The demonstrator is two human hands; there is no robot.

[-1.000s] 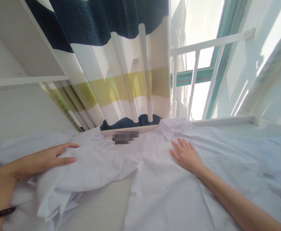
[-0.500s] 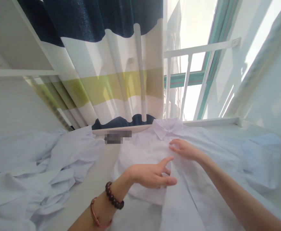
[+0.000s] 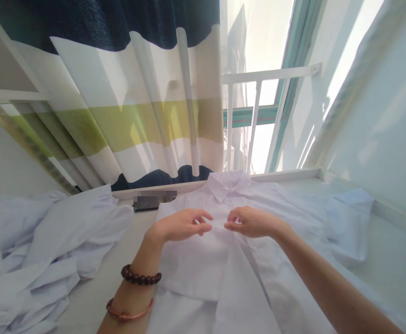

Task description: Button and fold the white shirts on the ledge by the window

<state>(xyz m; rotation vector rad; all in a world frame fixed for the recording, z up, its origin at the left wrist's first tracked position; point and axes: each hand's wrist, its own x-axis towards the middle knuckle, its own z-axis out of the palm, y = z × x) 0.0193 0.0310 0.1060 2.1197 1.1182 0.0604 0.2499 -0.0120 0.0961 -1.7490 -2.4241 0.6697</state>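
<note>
A white collared shirt (image 3: 203, 273) lies spread out in front of me, its collar (image 3: 228, 184) at the far end and its front edges parted lower down. Over the upper chest, just below the collar, my left hand (image 3: 185, 225) hovers with thumb and fingers apart, holding nothing. Facing it across a small gap is my right hand (image 3: 254, 221), close to the shirt's front edge. Its fingers are curled but a gap shows between them and the thumb; I see no cloth between them. A beaded bracelet and a copper-coloured bangle circle my left wrist.
Heaped white garments (image 3: 49, 250) lie to the left. A dark, partly blurred object (image 3: 154, 202) rests beyond the shirt, near the raised edge. Behind hang a striped curtain (image 3: 143, 120) and a white railing (image 3: 272, 73) before the window; a wall stands at right.
My left hand has moved up the shirt towards the collar. My right hand has shifted slightly left and curled its fingers, so the hands now face each other. The view has swung slightly right.
</note>
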